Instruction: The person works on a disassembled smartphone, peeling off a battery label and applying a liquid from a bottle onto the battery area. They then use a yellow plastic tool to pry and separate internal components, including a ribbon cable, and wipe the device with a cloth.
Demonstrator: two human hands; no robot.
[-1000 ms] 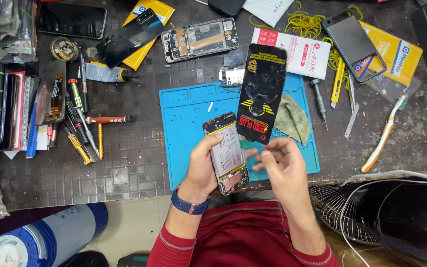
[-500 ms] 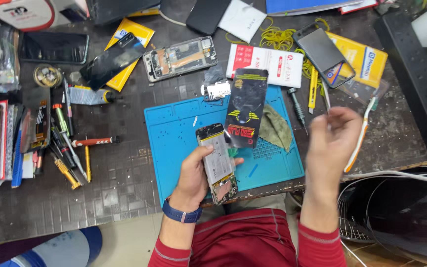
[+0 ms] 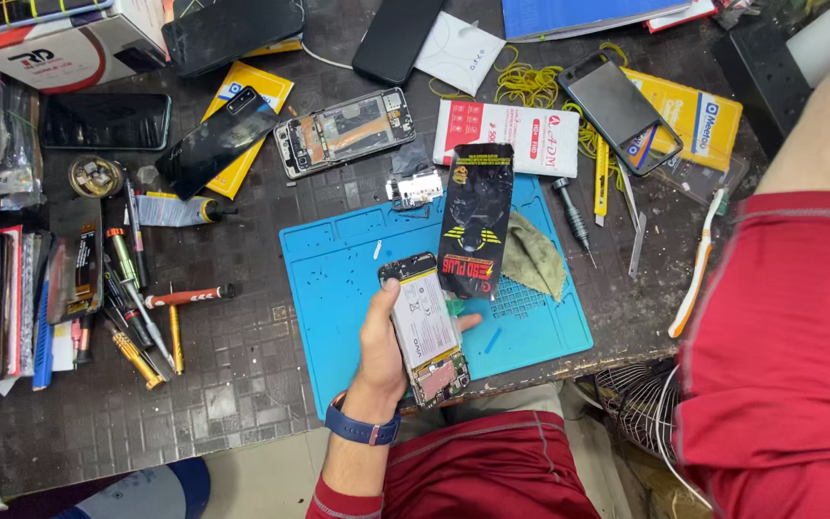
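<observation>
White battery uppermost, the opened phone point(image 3: 423, 329) sits clasped in the left hand point(image 3: 383, 348) above the blue mat point(image 3: 338, 269) — internals facing up for access. The right hand is out of frame — its grip cannot be told; only a red sleeve point(image 3: 770, 336) shows.

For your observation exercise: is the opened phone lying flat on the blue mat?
No, the left hand holds the opened phone up above the blue mat.

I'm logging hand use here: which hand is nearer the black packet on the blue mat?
Left. The left hand holds the opened phone just below the black packet; the right hand is out of view, arm raised away.
</observation>
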